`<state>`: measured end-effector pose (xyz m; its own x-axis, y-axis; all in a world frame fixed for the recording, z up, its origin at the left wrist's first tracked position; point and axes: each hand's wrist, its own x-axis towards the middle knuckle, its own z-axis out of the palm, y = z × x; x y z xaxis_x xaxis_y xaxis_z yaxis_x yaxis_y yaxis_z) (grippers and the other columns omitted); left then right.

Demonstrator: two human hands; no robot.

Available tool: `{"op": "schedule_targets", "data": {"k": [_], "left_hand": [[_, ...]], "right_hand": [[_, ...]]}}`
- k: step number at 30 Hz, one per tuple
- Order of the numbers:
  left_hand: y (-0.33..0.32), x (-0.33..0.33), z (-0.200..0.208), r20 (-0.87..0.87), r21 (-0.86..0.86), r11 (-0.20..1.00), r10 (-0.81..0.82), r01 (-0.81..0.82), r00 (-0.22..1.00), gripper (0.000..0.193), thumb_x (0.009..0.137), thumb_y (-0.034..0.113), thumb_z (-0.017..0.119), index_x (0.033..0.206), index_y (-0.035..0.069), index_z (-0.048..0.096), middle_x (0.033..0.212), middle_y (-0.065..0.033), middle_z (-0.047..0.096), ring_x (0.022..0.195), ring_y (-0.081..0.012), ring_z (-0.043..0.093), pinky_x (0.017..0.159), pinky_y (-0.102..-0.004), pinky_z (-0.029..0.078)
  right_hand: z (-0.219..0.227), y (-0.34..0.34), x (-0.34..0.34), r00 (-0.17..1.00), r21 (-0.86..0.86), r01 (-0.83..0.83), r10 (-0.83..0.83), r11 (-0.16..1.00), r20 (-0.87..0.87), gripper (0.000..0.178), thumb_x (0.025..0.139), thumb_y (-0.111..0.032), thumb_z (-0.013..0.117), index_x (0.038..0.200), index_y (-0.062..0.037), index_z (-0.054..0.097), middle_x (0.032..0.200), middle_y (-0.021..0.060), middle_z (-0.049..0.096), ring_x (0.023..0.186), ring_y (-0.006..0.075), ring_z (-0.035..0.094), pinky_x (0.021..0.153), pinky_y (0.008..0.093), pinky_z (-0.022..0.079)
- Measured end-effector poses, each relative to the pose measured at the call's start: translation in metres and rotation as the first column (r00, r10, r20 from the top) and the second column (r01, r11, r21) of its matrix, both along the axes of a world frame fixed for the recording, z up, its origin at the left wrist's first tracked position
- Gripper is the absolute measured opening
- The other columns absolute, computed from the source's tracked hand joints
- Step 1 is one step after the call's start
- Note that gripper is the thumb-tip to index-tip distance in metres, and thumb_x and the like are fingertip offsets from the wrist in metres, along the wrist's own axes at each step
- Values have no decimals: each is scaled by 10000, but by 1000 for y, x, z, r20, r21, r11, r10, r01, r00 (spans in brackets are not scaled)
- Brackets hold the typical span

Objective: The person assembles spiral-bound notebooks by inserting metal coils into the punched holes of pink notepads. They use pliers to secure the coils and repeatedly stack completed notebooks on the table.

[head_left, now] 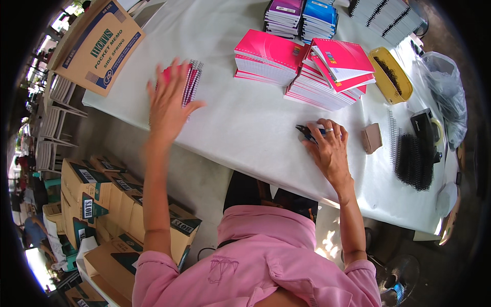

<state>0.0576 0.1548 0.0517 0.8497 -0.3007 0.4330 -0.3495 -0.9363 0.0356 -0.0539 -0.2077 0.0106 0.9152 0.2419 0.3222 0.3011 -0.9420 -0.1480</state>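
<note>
My left hand [170,110] is over a small stack of pink spiral-bound notebooks [192,84] at the left of the table, its fingers spread and a little blurred. The hand hides much of the stack, and I cannot tell whether it touches the covers. Near the front edge, my right hand [330,151] is closed round a pair of pliers [304,130]. Their dark jaws point left and a bit of blue handle shows. Beyond that hand stand two tall piles of pink notebooks [268,51], the right pile [327,92] topped by a few askew ones.
A yellow tray [381,56] of black pieces, a brown block [372,138] and black wire coils [413,163] lie at the right. Purple [283,18] and blue notebooks [319,20] are stacked at the back. A cardboard box [102,46] stands far left; more boxes [123,204] sit below.
</note>
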Motion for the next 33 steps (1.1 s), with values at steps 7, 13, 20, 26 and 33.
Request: {"op": "schedule_targets", "data": {"k": [7,13,20,26,33], "left_hand": [[-148,66,1,138,-37,913,-397,405,907,778,835,447,705,1496,159,413,1546,-38,417,1450,-314,327,1164,-559,260],[-146,62,1,65,29,926,-377,376,924,567,854,337,707,1393,232,566,1449,47,539,1358,-307,473,1158,-543,284],[-101,56,48,39,217,876,-449,431,893,531,878,200,652,1394,291,566,1400,34,588,1392,-329,438,1169,-541,251],[-102,-36,110,-279,-56,424,-876,904,393,558,744,158,678,1247,402,677,1408,108,581,1432,-341,385,1162,-617,233],[-102,-41,54,-83,-658,325,-928,680,363,671,727,317,734,1379,244,593,1504,-80,483,1467,-379,304,1171,-605,228]], "right_hand": [[12,9,-1,998,25,-38,36,999,48,419,836,-285,744,1199,-107,635,1355,123,487,1269,310,447,1063,531,310],[24,-16,-25,1000,129,27,-26,991,-9,387,884,-312,693,1187,-75,655,1357,136,498,1243,337,459,1049,495,345],[33,-1,-12,957,707,5,201,707,-208,468,975,-393,582,1254,-18,613,1323,146,549,1231,294,515,1066,436,381],[38,17,8,675,894,430,701,-122,-229,666,1029,-523,436,1361,48,516,1304,173,597,1227,240,568,1071,363,430],[27,-2,-5,711,907,399,670,-136,-213,244,826,-20,777,1061,-19,713,1025,51,729,946,117,661,880,273,516]]}}
